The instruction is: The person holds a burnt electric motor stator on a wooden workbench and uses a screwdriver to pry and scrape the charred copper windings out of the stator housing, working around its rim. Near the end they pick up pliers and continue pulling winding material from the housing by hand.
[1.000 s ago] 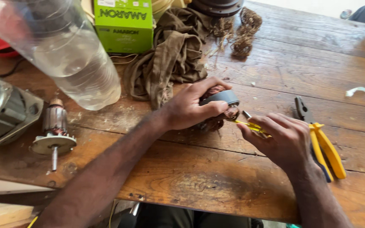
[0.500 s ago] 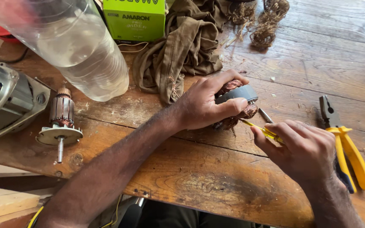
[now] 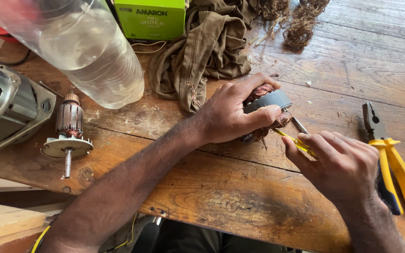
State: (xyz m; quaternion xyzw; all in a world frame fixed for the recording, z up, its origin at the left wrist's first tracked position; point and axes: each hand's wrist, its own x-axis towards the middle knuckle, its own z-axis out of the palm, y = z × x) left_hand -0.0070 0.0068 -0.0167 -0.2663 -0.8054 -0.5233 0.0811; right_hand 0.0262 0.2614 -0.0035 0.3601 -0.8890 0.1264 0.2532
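My left hand point(image 3: 233, 112) grips a small motor stator point(image 3: 270, 105) with a grey band and copper windings, pressing it onto the wooden table point(image 3: 240, 206). My right hand point(image 3: 341, 166) is closed around a thin yellow-handled tool point(image 3: 296, 141) whose tip points into the lower side of the stator. A metal rod point(image 3: 300, 125) lies just right of the stator.
Yellow-handled pliers point(image 3: 392, 157) lie at the right. A motor armature point(image 3: 69, 133) and a grey motor housing point(image 3: 5, 110) sit at the left. A clear plastic bottle point(image 3: 87, 47), a green box point(image 3: 153, 18), a brown cloth point(image 3: 207, 51) and tangled copper wire point(image 3: 301, 23) are at the back.
The view has shifted, so everything sits lower and further right in the picture. Both hands keep their hold on the stator and the yellow tool.
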